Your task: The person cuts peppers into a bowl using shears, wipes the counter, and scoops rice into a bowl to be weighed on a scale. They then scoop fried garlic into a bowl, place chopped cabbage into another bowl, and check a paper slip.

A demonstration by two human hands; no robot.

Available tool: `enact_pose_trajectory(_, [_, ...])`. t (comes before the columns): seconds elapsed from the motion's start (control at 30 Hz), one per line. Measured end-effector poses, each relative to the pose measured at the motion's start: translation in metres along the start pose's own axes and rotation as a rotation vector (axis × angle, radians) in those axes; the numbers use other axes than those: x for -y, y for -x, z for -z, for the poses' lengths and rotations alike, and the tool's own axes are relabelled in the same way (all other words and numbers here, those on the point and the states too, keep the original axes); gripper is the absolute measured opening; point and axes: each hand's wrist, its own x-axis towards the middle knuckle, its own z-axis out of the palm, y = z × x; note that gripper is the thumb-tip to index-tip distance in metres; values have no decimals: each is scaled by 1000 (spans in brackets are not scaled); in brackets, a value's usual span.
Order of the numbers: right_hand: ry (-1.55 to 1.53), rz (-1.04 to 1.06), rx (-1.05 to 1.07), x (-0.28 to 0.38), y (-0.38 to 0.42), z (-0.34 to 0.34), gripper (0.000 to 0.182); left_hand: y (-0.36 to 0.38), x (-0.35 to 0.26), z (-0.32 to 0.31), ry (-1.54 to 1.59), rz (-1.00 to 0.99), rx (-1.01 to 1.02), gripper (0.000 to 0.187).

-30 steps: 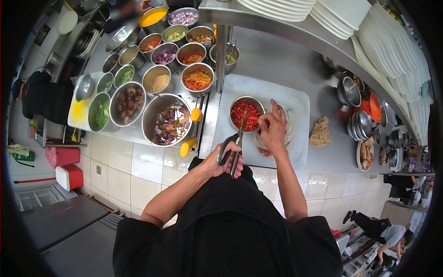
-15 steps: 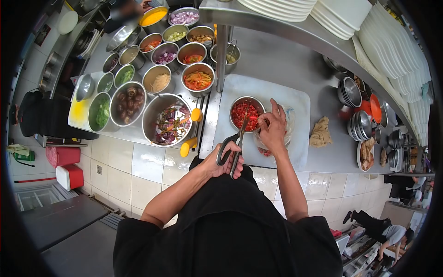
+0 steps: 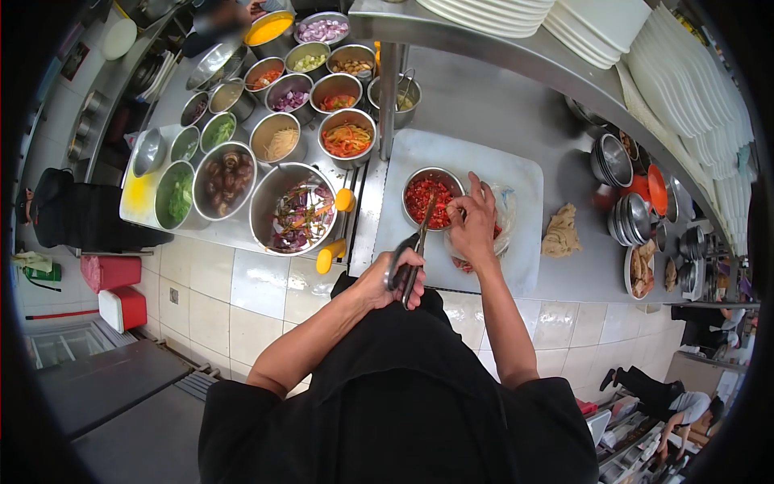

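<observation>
My left hand (image 3: 393, 281) is wrapped around dark-handled scissors (image 3: 418, 241), whose blades reach over a round metal bowl (image 3: 405, 211). Chopped red chilies (image 3: 427, 202) lie inside that bowl, around the blade tips. At the bowl's right rim my right hand (image 3: 474, 222) has thumb and forefinger pinched together, its other fingers raised. Whatever sits in the pinch is hidden. Partly under this hand is a clear plastic bag (image 3: 505, 226) with some red pieces in it. Bowl and bag rest on a white cutting board (image 3: 516, 266).
To the left stand several metal pots of cut vegetables, including a large pot (image 3: 256, 218) with yellow handle grips. A beige crumpled cloth (image 3: 559, 231) lies right of the board. Stacked metal bowls (image 3: 614, 161) are farther right. A steel shelf (image 3: 484, 36) with white plates overhangs the counter.
The scissors' handles have come closer together in my left hand. A bright red chili piece beside my right fingertips no longer stands out. Both hands stay nearly in place.
</observation>
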Motion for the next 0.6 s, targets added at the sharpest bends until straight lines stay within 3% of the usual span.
enact_pose_trajectory(0.17, [7,-10,9,7,-1,3,6,2,-1,-1,-13,61,75,45])
enact_pose_trajectory(0.47, [28,2,21,3,-1,0,7,1,-1,1,-178,-45,-66,45])
enact_pose_trajectory(0.6, [14,6,9,5,-3,2,8,1,0,3,-28,37,48,40])
